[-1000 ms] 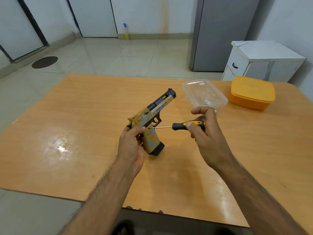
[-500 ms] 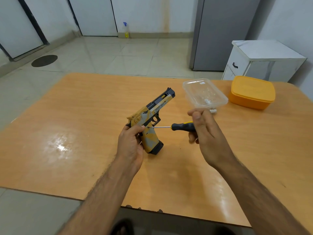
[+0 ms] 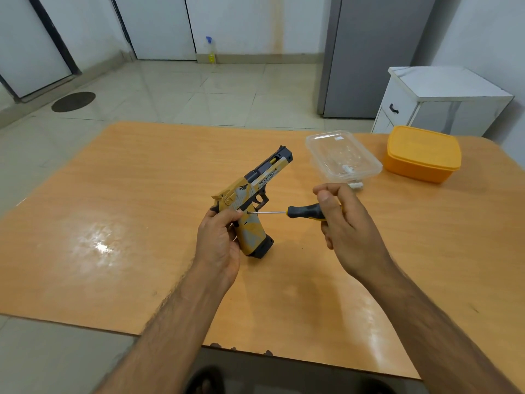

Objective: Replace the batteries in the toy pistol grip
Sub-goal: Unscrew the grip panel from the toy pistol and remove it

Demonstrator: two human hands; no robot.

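My left hand (image 3: 218,240) grips the back of the grip of a yellow, grey and black toy pistol (image 3: 255,194), whose butt stands on the wooden table (image 3: 113,209) with the barrel pointing up and away. My right hand (image 3: 345,223) holds the black and yellow handle of a small screwdriver (image 3: 304,212) between thumb and fingers. The thin shaft lies level and its tip sits at a screw on the right side of the grip, just beside my left thumb.
A clear plastic tray (image 3: 366,169) with a small white piece in it stands behind my right hand, with another white piece (image 3: 355,184) at its front edge. An orange lidded box (image 3: 423,152) is at the far right. A white cabinet (image 3: 443,100) stands beyond the table.
My right hand has turned on the screwdriver handle, its fingers shifting from a wrap over the top to a pinch. The pistol and my left hand have stayed put.
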